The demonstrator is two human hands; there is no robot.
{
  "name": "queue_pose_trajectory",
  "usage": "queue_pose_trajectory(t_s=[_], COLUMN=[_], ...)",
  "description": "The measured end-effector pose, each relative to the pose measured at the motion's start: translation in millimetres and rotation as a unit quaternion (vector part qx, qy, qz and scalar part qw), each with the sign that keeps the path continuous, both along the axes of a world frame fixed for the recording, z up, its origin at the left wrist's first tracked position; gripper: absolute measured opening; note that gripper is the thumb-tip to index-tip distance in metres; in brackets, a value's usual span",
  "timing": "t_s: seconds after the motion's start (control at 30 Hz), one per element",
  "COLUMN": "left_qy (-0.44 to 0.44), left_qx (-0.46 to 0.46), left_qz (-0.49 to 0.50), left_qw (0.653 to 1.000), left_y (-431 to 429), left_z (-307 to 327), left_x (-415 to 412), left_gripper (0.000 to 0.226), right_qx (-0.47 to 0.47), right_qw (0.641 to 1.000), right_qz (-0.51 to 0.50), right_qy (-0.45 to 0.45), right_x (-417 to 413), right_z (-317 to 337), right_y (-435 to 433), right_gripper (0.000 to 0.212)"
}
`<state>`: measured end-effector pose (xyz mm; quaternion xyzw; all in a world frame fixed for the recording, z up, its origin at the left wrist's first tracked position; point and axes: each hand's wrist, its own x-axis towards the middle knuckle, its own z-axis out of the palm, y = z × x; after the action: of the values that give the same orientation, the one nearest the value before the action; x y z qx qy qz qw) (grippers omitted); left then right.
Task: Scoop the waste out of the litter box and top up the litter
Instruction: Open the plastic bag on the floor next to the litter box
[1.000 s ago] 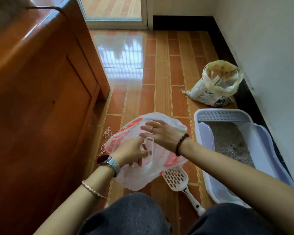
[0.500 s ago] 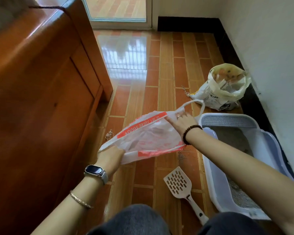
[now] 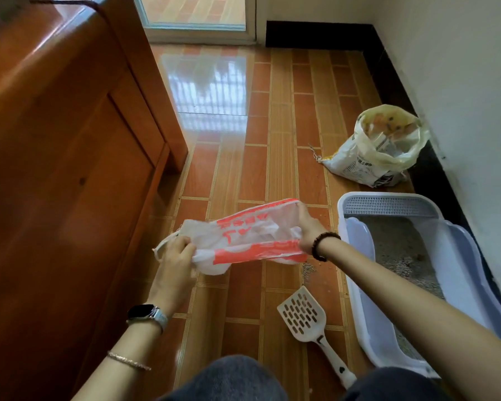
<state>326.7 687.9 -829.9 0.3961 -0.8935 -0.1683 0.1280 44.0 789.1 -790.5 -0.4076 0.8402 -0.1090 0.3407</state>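
The lavender litter box [image 3: 359, 299] sits on the tiled floor [image 3: 281, 125] with its far long side tight against the white wall [image 3: 460, 96]. It holds grey litter [image 3: 399, 250], and its grated end faces away from the person.

Just beside its near long edge, a white and red plastic bag [image 3: 243, 241] is stretched in the air between both hands. The left hand [image 3: 175, 256] grips the end farther from the box with its fingers curled round the bunched plastic. The right hand [image 3: 308, 230] grips the end nearest the box rim.

The slotted white scoop [image 3: 302, 315] lies flat on the floor beside the box, apart from its wall. A few spilled granules [image 3: 308, 267] lie near that same edge. Beyond the grated end stands an open litter sack [image 3: 379, 151]. Across a wide strip of floor from the box is a wooden cabinet [image 3: 55, 169].
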Motion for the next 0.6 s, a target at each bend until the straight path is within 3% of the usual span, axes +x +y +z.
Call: queue_pose_trajectory(t_s=[0.03, 0.13, 0.2, 0.3, 0.37, 0.47, 0.6], left_qy=[-0.013, -0.012, -0.006, -0.046, -0.093, -0.151, -0.212], left_qx=[0.047, 0.188, 0.213, 0.119, 0.08, 0.091, 0.064], left_qz=[0.029, 0.089, 0.143, 0.187, 0.195, 0.21, 0.232], left_qw=[0.998, 0.978, 0.966, 0.974, 0.973, 0.962, 0.947], left_y=[1, 9, 12, 11, 13, 19, 16], left_z=[-2, -5, -9, -24, -28, -26, -41], left_x=[1, -4, -11, -24, -33, -49, -60], left_gripper=[0.01, 0.057, 0.077, 0.057, 0.037, 0.065, 0.098], right_qx=[0.008, 0.025, 0.054, 0.058, 0.032, 0.031, -0.005], right_qw=[1.0, 0.998, 0.994, 0.986, 0.99, 0.999, 0.999], right_qz=[-0.005, -0.005, 0.004, -0.033, -0.053, -0.019, -0.042], right_qy=[-0.018, -0.062, -0.096, -0.153, -0.125, -0.013, -0.018], right_x=[3, 8, 13, 21, 25, 29, 33], right_z=[-1, -15, -25, -36, -41, -53, -59], right_y=[2, 8, 12, 18, 19, 20, 18], right_gripper=[0.087, 0.092, 0.102, 0.096, 0.083, 0.061, 0.027])
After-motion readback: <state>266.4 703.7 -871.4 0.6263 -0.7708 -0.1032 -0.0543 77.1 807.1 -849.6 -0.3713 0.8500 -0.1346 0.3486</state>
